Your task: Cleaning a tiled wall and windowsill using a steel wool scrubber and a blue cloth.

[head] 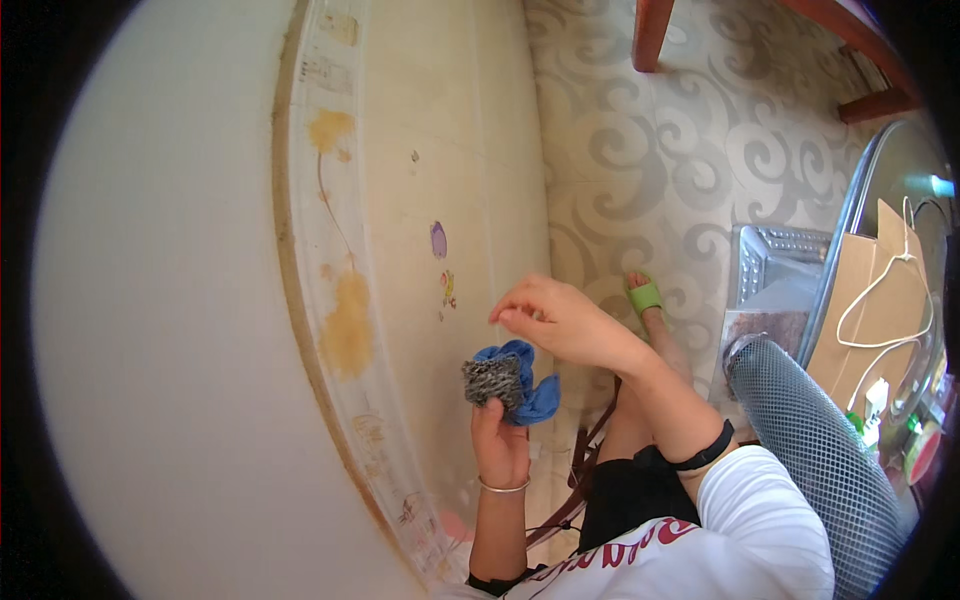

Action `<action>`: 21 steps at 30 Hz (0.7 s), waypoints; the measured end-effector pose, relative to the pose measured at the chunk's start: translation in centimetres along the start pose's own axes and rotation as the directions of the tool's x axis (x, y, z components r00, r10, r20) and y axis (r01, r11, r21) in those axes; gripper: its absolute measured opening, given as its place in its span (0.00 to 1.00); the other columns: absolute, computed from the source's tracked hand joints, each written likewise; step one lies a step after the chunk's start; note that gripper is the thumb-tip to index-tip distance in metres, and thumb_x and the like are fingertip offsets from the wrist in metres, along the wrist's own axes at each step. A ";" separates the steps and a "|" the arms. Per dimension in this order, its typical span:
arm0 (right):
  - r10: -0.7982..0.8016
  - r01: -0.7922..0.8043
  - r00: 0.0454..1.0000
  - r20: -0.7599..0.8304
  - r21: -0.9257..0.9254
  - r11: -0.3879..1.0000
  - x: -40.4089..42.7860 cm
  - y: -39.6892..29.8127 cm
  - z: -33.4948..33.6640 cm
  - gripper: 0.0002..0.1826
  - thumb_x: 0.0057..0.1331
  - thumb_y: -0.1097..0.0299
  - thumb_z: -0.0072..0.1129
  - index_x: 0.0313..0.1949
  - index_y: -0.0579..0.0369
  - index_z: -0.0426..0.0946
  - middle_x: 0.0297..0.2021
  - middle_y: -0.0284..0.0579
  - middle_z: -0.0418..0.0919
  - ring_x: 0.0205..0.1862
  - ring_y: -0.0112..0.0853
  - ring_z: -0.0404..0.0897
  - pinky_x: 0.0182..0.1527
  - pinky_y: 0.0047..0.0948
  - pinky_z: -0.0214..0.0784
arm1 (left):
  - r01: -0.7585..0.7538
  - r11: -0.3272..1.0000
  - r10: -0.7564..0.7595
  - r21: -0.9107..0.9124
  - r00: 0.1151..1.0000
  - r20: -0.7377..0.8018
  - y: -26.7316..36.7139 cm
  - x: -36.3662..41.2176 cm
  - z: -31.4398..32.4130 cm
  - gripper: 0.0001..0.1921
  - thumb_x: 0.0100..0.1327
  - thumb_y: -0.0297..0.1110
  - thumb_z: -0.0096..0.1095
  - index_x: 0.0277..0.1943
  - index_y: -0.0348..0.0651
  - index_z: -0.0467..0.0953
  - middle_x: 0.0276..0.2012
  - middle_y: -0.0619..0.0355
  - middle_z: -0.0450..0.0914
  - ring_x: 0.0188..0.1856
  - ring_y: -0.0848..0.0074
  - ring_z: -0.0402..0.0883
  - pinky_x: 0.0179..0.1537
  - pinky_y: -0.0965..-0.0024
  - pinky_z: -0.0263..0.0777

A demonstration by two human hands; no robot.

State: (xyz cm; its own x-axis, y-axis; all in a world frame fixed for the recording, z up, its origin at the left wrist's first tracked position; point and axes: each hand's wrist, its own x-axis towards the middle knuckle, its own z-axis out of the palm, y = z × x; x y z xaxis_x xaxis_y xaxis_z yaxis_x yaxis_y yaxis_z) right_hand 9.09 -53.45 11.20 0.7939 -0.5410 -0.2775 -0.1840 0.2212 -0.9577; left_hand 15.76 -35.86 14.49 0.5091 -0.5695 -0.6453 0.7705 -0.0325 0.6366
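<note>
My left hand (504, 450), with a bangle at its wrist, is shut on a rough grey knitted or scouring pad (493, 380). A crumpled blue cloth (541, 399) bunches behind and beside the pad and sticks out to the right; whether the two are joined cannot be told. Above them my right hand (551, 315) hovers with its fingers bent and the thumb close to the fingertips. It is apart from the cloth, and nothing shows in it, though a thin thread there would be too small to tell.
To the left runs a wall (420, 90) with stickers and a floral border. A mesh-wrapped pipe (810, 435) stands at the right, beside a round metal top (862, 180) bearing cardboard (855, 300) and a white cord (874, 345). Reddish wooden legs (651, 34) stand on the patterned floor (622, 142).
</note>
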 end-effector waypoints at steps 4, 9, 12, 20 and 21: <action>-0.100 0.076 0.952 0.290 0.092 0.993 0.2 -1.6 -0.8 0.23 0.56 0.56 0.61 0.46 0.56 0.73 0.42 0.48 0.72 0.44 0.41 0.72 0.47 0.34 0.66 | -0.108 0.888 0.160 0.447 0.984 -0.080 0.2 1.3 1.4 0.21 0.67 0.37 0.47 0.58 0.34 0.61 0.52 0.53 0.71 0.53 0.70 0.71 0.56 0.67 0.64; -0.176 0.187 0.951 0.254 -0.017 0.982 2.1 -1.2 -1.0 0.29 0.52 0.55 0.65 0.50 0.57 0.69 0.42 0.51 0.72 0.47 0.43 0.70 0.50 0.32 0.63 | -0.097 0.765 0.191 0.637 0.978 -0.080 0.0 4.0 1.4 0.21 0.71 0.41 0.40 0.58 0.33 0.62 0.51 0.53 0.71 0.52 0.72 0.71 0.55 0.71 0.64; -0.226 0.227 0.932 0.282 0.031 0.973 3.6 -0.1 -2.8 0.28 0.53 0.60 0.65 0.51 0.57 0.69 0.41 0.47 0.74 0.45 0.36 0.73 0.49 0.29 0.64 | -0.058 0.932 0.157 0.357 0.955 -0.253 -0.3 5.0 4.9 0.21 0.72 0.45 0.34 0.51 0.35 0.67 0.46 0.56 0.74 0.47 0.75 0.73 0.48 0.72 0.68; 0.290 -0.101 0.946 -0.145 0.718 0.689 12.4 10.7 -2.1 0.27 0.58 0.70 0.61 0.56 0.57 0.63 0.42 0.41 0.74 0.43 0.22 0.73 0.44 0.23 0.68 | 0.116 0.750 0.036 0.651 0.976 -0.215 -2.5 6.8 2.1 0.15 0.69 0.39 0.46 0.42 0.38 0.76 0.38 0.63 0.76 0.38 0.84 0.68 0.44 0.81 0.63; 0.341 -0.026 0.895 -0.288 0.729 0.684 13.6 11.5 -1.6 0.27 0.58 0.70 0.61 0.56 0.58 0.62 0.43 0.41 0.74 0.43 0.23 0.73 0.44 0.24 0.68 | 0.130 0.746 0.030 0.653 0.973 -0.228 -2.8 6.6 1.9 0.15 0.69 0.39 0.46 0.42 0.38 0.76 0.38 0.63 0.76 0.38 0.84 0.68 0.44 0.81 0.63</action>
State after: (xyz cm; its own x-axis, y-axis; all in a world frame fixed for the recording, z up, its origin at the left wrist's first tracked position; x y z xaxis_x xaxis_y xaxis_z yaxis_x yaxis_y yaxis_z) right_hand 16.85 -59.54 -3.74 0.4806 -0.6423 -0.5971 0.2759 0.7570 -0.5923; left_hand 16.23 -41.09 9.21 0.6064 -0.3680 -0.7049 0.3906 -0.6342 0.6672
